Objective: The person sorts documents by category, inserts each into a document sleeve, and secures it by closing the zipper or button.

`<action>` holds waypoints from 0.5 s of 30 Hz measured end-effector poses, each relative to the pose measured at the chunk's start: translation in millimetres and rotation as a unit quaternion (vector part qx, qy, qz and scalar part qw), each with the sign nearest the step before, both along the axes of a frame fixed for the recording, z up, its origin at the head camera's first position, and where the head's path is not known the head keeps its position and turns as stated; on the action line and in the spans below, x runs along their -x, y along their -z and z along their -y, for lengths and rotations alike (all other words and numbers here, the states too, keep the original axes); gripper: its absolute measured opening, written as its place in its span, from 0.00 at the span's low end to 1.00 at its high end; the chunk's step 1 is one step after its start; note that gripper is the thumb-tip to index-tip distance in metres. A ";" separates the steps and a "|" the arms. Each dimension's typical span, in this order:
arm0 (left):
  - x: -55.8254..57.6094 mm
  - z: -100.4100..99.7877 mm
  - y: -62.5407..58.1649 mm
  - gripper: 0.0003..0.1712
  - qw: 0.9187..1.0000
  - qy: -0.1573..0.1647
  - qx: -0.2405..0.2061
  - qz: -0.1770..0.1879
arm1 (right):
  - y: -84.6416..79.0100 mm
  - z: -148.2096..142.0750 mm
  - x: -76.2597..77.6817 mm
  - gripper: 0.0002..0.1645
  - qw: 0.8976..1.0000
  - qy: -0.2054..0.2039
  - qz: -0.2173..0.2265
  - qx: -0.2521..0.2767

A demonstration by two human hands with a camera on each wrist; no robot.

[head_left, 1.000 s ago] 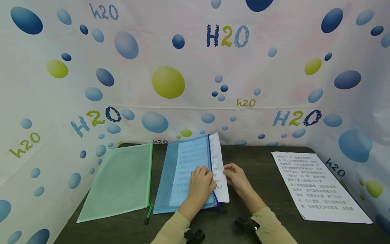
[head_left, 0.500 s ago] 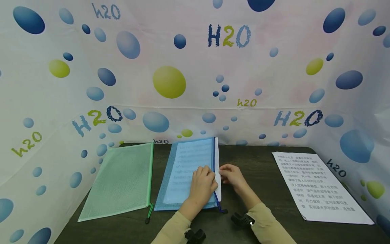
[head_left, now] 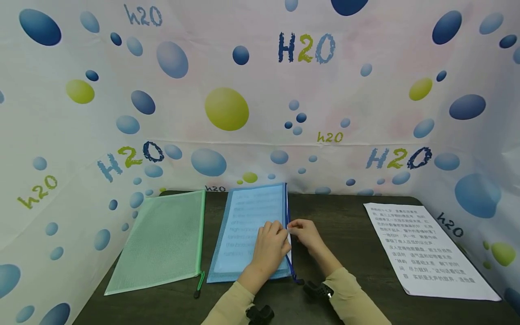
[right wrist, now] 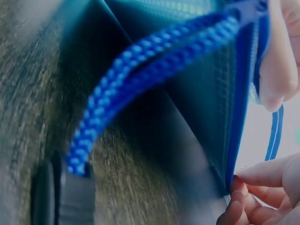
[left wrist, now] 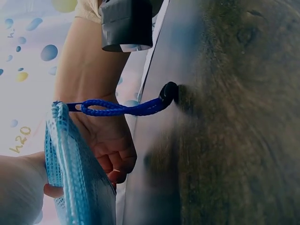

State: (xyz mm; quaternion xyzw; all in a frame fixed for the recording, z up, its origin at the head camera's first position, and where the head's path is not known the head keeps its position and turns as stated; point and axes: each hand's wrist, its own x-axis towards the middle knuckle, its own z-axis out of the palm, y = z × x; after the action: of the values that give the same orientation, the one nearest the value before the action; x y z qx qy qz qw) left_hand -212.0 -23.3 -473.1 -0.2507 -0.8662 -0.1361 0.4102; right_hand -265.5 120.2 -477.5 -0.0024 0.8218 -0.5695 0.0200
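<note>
A blue mesh zipper pouch (head_left: 243, 234) lies in the middle of the table in the head view. Printed paper (head_left: 290, 246) shows through its front, with a thin white strip out at the right opening. My left hand (head_left: 270, 248) grips the pouch by its opening edge and lifts it, fingers curled. At that opening my right hand (head_left: 306, 234) pinches the paper's edge; the right wrist view shows the thumb and fingers (right wrist: 265, 176) right by the blue zipper strip. A braided blue zipper pull (left wrist: 122, 108) hangs from the pouch's near corner.
A green mesh zipper pouch (head_left: 162, 243) lies flat on the left, its cord pull (head_left: 199, 285) toward the near side. Printed sheets (head_left: 430, 253) lie on the right. A patterned cloth (head_left: 260, 90) surrounds the dark table (head_left: 333, 212).
The right hand has moved left, and the paper has slid further into the blue pouch, leaving only a narrow strip out. The left hand stays at the opening.
</note>
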 end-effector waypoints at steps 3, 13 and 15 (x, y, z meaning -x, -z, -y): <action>-0.6 0.1 -1.2 0.11 1.000 0.003 0.000 0.000 | 1.1 1.5 0.9 0.08 1.000 0.003 -0.012 -0.010; 1.0 0.9 -0.2 0.13 0.999 0.031 -0.001 -0.031 | 2.0 7.0 2.6 0.08 0.999 -0.015 -0.037 -0.032; 1.3 1.1 0.7 0.13 0.999 0.029 0.002 -0.034 | 2.0 7.3 1.7 0.08 0.998 -0.018 -0.039 -0.036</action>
State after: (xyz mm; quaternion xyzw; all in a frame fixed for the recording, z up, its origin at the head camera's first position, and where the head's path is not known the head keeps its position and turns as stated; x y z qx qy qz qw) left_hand -213.3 -24.5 -473.7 -0.2809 -0.8444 -0.1380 0.4349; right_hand -267.1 112.9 -479.5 -0.0385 0.8419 -0.5383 -0.0017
